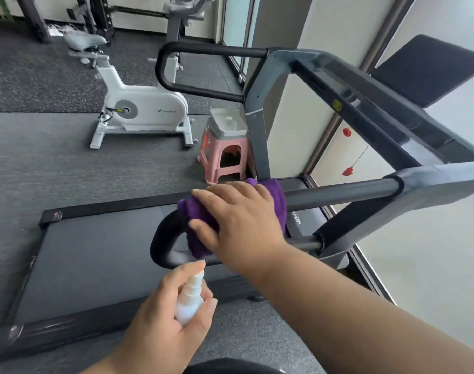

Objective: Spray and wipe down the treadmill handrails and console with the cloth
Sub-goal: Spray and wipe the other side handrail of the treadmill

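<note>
My right hand [241, 220] presses a purple cloth [195, 228] over the near handrail [338, 191] of the treadmill, close to the rail's curved black end [160, 241]. Most of the cloth is hidden under the hand. My left hand [171, 317] grips a small white spray bottle [190, 298] just below that curved end, nozzle up and a finger on its top. The far handrail [203, 49] loops out at the upper middle. The grey console [378, 103] runs between both rails on the right.
The treadmill belt [95, 255] lies below the rails. A pink stool [225, 155] carrying a grey container stands by the far upright. A white exercise bike [147, 109] sits on the grey floor beyond. A window wall runs along the right side.
</note>
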